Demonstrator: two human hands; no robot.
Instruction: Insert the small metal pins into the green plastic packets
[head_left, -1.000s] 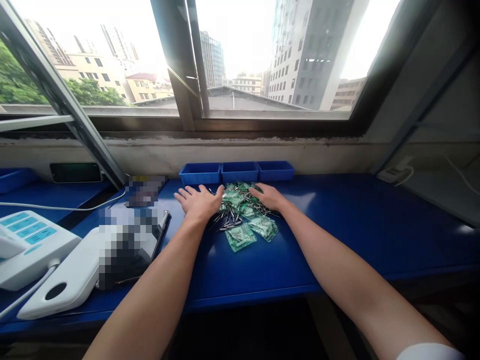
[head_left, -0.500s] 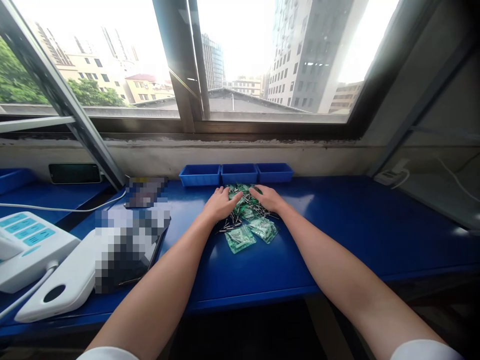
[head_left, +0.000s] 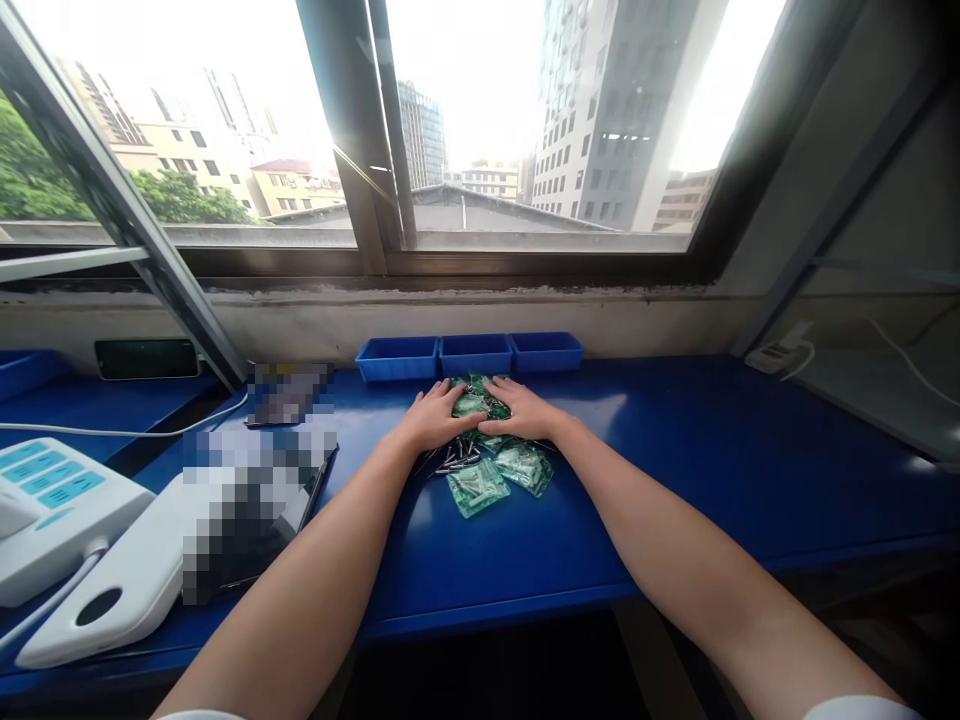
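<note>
Between and beneath the spread fingers of the left hand [head_left: 437, 420] and the right hand [head_left: 525, 412] lay a pile [head_left: 471, 405] of green packets and thin metal pieces. Both sets of fingers were straight and well apart, laid flat over the two flanks of the pile, palms down; the two thumbs nearly met above it, though whether they touched could not be told. Nothing seemed pinched, but what the palms covered was hidden.

Nearer the body than the thumbs, the near-left packet [head_left: 478, 487] and the near-right packet [head_left: 526, 468] lay side by side, clear of the fingers, with loose metal pieces [head_left: 459, 458] scattered just beside the left hand's heel. Judging by the pose, the step in hand was holding the heap together from both sides; a next move would call for low, even pressure, or for curling the fingers if a single packet were wanted.

All this rested on a glossy blue surface [head_left: 675, 450]. Just beyond the fingertips stood three blue bins [head_left: 476, 362] in a row. Well to the left of the left fingers sat a white power strip [head_left: 67, 525], and far past all the fingers rose a window [head_left: 388, 150].
</note>
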